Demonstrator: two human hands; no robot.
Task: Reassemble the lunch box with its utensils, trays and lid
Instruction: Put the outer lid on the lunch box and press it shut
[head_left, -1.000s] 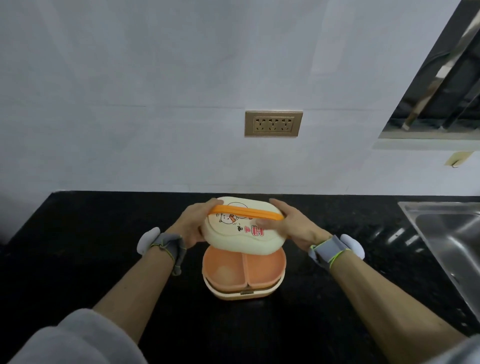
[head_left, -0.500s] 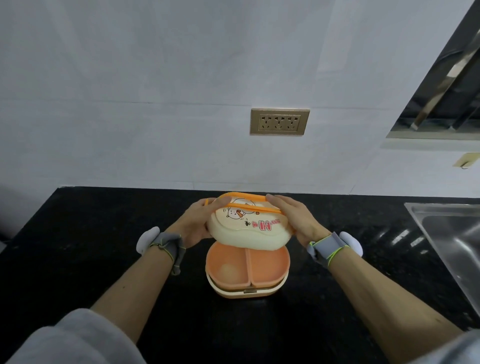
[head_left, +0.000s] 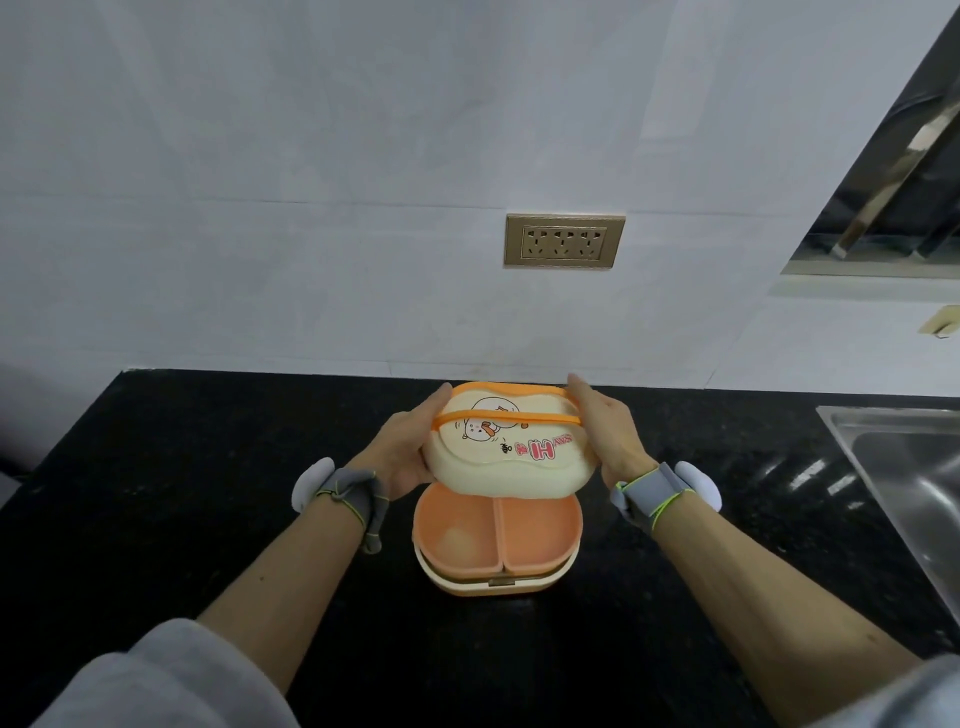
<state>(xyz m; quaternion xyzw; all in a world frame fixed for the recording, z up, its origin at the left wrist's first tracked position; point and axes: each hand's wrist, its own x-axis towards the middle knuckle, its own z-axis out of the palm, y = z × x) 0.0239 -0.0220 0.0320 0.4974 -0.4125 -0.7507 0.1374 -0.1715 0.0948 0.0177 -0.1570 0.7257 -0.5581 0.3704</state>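
The cream lid (head_left: 511, 457), with a cartoon print and an orange strap across its top, hangs tilted just above the back of the lunch box. My left hand (head_left: 402, 452) grips its left end and my right hand (head_left: 605, 434) grips its right end. Below it, on the black counter, stands the cream lunch box base (head_left: 493, 584) with an orange two-compartment tray (head_left: 496, 530) seated in it. Both tray compartments look empty. No utensils are in sight.
The black stone counter (head_left: 208, 493) runs left and right of the box. A steel sink (head_left: 914, 467) sits at the right edge. A gold wall socket (head_left: 563, 241) is on the white wall behind. Grey bands with white pods wrap both wrists.
The lid has turned in my hands so its print faces me more squarely, and it has lifted slightly and shifted back over the box. The base and tray stay put.
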